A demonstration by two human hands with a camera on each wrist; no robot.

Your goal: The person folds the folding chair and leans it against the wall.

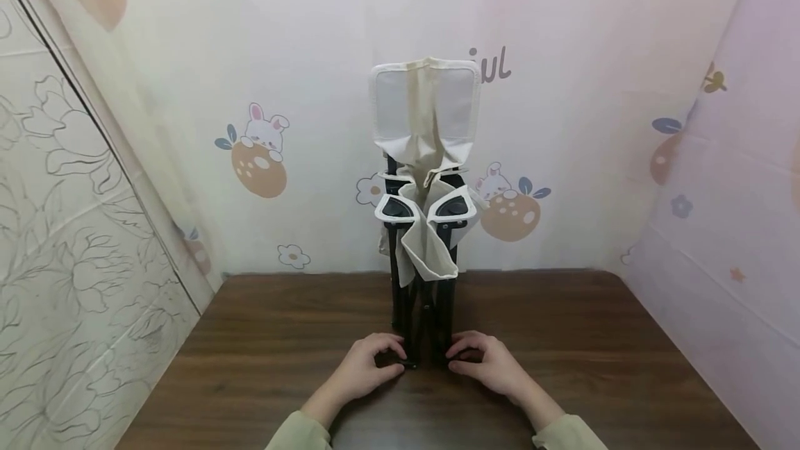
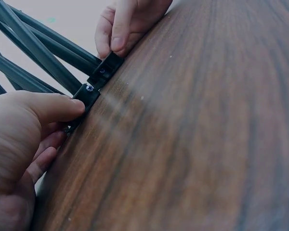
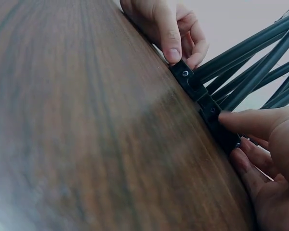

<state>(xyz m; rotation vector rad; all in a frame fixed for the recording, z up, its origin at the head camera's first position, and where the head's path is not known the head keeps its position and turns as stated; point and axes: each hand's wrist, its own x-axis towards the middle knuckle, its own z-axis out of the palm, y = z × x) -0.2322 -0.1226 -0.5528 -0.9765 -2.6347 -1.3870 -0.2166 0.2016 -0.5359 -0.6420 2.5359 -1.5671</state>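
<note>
A folded folding chair [image 1: 431,255] with cream fabric, white trim and black tube legs stands upright on the wooden table. Low at its front, my left hand [image 1: 362,367] pinches the left black plastic foot [image 2: 88,96] between thumb and fingers. Opposite it, my right hand [image 1: 494,367] pinches the right foot [image 3: 220,127] in the same way. Both feet sit close together on the tabletop, each with a small screw. The crossed legs [image 3: 253,60] rise behind them. Fingertips on the far side of the feet are partly hidden.
The dark wood table [image 1: 281,311] runs back to a patterned curtain [image 1: 312,123] with rabbits and fruit, close behind the chair. A floral panel [image 1: 75,242] borders the left side, and a pale cloth [image 1: 737,228] borders the right.
</note>
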